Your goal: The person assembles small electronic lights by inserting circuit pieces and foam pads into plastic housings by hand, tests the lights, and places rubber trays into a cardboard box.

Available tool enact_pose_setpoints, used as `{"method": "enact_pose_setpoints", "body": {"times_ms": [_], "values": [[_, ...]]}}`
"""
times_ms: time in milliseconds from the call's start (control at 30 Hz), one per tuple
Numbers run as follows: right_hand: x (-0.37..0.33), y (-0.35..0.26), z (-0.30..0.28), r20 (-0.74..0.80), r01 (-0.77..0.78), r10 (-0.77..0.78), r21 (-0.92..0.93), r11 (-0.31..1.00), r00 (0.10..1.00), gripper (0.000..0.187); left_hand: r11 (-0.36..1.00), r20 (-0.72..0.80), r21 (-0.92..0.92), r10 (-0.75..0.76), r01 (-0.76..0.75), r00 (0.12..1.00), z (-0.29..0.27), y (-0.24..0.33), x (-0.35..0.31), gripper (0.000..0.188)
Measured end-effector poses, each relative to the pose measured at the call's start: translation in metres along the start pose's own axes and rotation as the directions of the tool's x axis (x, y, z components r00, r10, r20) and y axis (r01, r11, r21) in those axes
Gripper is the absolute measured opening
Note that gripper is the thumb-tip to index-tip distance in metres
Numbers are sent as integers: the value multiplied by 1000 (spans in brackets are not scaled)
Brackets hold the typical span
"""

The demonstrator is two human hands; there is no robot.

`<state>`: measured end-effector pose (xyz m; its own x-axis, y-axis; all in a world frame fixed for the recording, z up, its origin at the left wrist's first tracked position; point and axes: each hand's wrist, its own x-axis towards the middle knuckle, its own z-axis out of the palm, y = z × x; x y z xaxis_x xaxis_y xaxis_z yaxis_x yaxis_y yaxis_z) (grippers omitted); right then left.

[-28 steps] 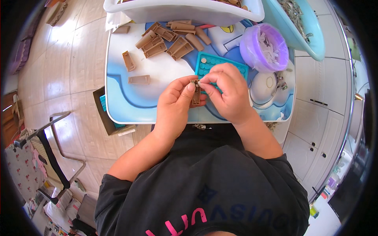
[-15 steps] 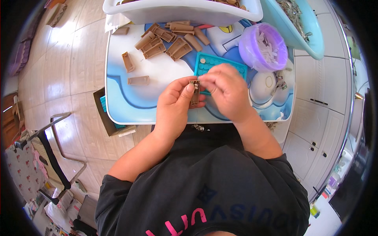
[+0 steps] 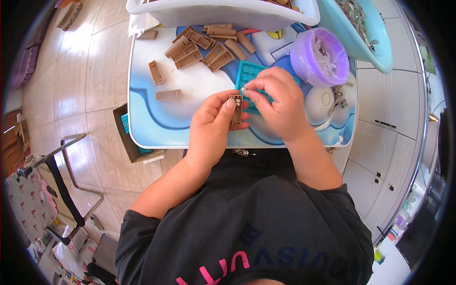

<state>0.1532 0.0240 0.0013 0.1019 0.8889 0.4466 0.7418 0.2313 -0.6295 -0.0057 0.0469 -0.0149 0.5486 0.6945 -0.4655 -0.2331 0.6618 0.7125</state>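
Observation:
My left hand grips a narrow brown plastic shell upright, its open side toward me, thumb on its left edge. Small shiny metal pieces sit in the upper part of the shell. Just above the shell's top right corner, my right hand pinches a small silvery disc between thumb and forefinger. Partly covered by that hand is a teal tray with rows of round recesses. Several more brown shells lie in a loose pile farther back on the left.
A lilac tub holds white slips at the right. Behind stand a white bin and a light-blue basin of metal parts. Small metal parts lie on the patterned table by its right edge. A cardboard box stands lower left.
My right hand has drawn up slightly from the shell, and the silvery disc now shows in its pinch. A disc seen earlier in the tray's upper left is no longer there.

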Motion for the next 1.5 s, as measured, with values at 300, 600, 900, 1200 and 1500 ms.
{"method": "enact_pose_setpoints", "body": {"times_ms": [300,600,900,1200,1500], "values": [[-12,-6,2,72,79,-76,-35,996,995,15,999,-21,31,19,-18,1000,1,-4,-1,28],[-21,-11,11,52,119,-114,-96,988,992,11,999,-46,15,33,-32,998,1,-5,-1,24],[25,4,9,138,107,-79,-215,971,987,3,997,-6,72,26,-25,1000,1,-3,-4,19],[52,17,34,317,265,-158,-328,907,935,10,997,5,63,43,-43,999,-1,-2,-3,19],[16,-16,-26,151,-125,112,79,989,982,6,999,-38,-53,3,-5,999,-7,1,-2,15]]}}
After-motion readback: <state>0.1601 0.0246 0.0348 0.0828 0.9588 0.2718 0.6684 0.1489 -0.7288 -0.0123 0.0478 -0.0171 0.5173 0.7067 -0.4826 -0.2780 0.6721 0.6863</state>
